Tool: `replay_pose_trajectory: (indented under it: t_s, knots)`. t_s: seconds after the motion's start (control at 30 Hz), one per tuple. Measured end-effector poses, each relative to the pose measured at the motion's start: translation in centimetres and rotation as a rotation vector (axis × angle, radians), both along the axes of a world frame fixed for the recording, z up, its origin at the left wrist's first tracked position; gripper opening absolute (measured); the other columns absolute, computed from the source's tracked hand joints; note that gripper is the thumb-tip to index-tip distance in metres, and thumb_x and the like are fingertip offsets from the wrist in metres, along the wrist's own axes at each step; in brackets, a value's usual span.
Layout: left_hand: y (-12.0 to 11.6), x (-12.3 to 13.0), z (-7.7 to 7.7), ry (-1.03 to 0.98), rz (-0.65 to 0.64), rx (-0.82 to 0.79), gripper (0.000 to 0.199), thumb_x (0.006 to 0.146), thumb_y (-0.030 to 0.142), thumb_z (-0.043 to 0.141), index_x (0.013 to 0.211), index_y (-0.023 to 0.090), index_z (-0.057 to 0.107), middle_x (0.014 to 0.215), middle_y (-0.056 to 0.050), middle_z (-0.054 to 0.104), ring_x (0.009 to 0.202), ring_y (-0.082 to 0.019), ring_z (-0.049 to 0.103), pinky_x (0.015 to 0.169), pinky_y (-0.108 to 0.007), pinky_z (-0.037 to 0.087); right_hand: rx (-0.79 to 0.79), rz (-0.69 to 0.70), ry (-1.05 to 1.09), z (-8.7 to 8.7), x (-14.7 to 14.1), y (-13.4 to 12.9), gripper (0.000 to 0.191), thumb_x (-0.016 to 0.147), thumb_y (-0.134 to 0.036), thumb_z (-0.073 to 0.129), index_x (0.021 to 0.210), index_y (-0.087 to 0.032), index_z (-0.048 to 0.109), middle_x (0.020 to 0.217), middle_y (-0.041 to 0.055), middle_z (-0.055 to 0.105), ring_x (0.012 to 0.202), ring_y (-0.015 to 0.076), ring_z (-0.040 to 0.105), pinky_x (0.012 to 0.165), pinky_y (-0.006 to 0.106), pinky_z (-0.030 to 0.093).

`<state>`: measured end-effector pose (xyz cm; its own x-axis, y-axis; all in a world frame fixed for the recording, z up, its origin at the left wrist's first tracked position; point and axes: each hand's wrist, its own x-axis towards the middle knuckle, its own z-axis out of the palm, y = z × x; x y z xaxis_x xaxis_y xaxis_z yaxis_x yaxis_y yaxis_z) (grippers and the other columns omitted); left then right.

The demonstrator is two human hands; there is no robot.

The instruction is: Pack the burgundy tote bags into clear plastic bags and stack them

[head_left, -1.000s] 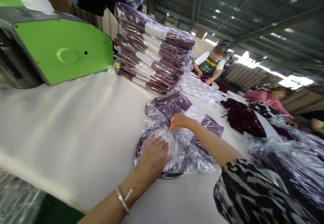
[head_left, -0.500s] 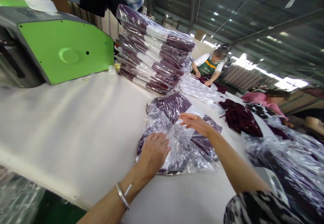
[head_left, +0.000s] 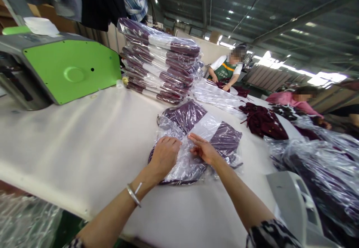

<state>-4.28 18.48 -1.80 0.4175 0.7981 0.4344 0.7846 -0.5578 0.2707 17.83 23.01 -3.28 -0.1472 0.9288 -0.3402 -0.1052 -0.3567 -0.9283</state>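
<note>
A folded dark purple garment in a clear plastic bag lies on the white table in front of me. A broad white band crosses it. My left hand rests on the near left part of the bag, its fingers curled closed over crumpled plastic. Beside it, my right hand touches the film near the white band. Its forefinger side is stretched out flat, while the lower fingers are bent. The left fingertips are partly hidden behind the hand.
A stack of bagged purple garments stands behind the bag. A green and grey machine is on the left, a grey-white device at the lower right. Loose maroon garments and plastic-wrapped goods lie right. Two people work farther back.
My right hand has moved left and down, closer to my left hand, and its lower fingers have bent. The plastic lies flatter, with more of the white band showing. The view has shifted slightly.
</note>
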Motion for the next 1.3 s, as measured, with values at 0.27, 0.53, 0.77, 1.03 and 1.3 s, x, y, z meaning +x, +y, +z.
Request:
replay_pose_trajectory:
  t_s: [0.27,0.53,0.77,1.03,1.3]
  knots:
    - [4.6,3.9,-1.4,0.234,-0.101,-0.003,0.032,0.098,0.012,0.045,0.122,0.019,0.065,0.110,-0.013,0.070,0.103,-0.028,0.063,0.093,-0.044,0.042,-0.033,0.004,0.023,0.0,0.0,0.3,0.061,0.079,-0.033,0.079,0.136,-0.029,0.056,0.153,0.0081,0.050,0.060,0.0088,0.069,0.039,0.018,0.045]
    - [4.7,4.1,-2.1,0.233,-0.074,-0.023,0.031,0.099,0.014,0.044,0.118,0.019,0.067,0.108,-0.013,0.069,0.102,-0.029,0.063,0.094,-0.043,0.041,0.116,0.133,-0.313,-0.6,-0.1,0.8,0.057,0.090,-0.027,0.058,0.146,-0.032,0.050,0.155,0.0066,0.049,0.072,0.0142,0.073,0.048,0.023,0.051]
    - [4.9,3.8,-2.1,0.291,-0.076,-0.025,0.036,0.098,0.012,0.039,0.114,0.022,0.069,0.106,-0.011,0.068,0.102,-0.029,0.062,0.094,-0.045,0.044,0.812,0.565,-1.493,2.9,3.8,3.4,0.055,0.093,-0.008,0.045,0.142,-0.030,0.058,0.165,0.0090,0.032,0.129,0.0322,0.058,0.107,0.050,0.044]
    - [5.4,3.5,-2.5,0.286,-0.104,-0.017,0.039,0.098,0.010,0.038,0.118,0.024,0.068,0.108,-0.011,0.068,0.103,-0.030,0.062,0.094,-0.047,0.045,1.128,0.569,-1.790,4.0,10.2,8.2,0.058,0.089,-0.001,0.047,0.141,-0.024,0.058,0.160,0.0076,0.042,0.150,0.0289,0.033,0.125,0.056,0.015]
    - [5.5,3.0,-1.9,0.334,-0.139,-0.084,0.036,0.098,0.013,0.042,0.124,0.024,0.065,0.109,-0.010,0.068,0.103,-0.027,0.061,0.098,-0.046,0.042,0.775,0.043,-1.580,3.3,3.3,8.2,0.066,0.102,-0.051,0.041,0.159,-0.017,0.032,0.167,0.0184,0.021,0.152,0.0336,0.028,0.119,0.055,0.029]
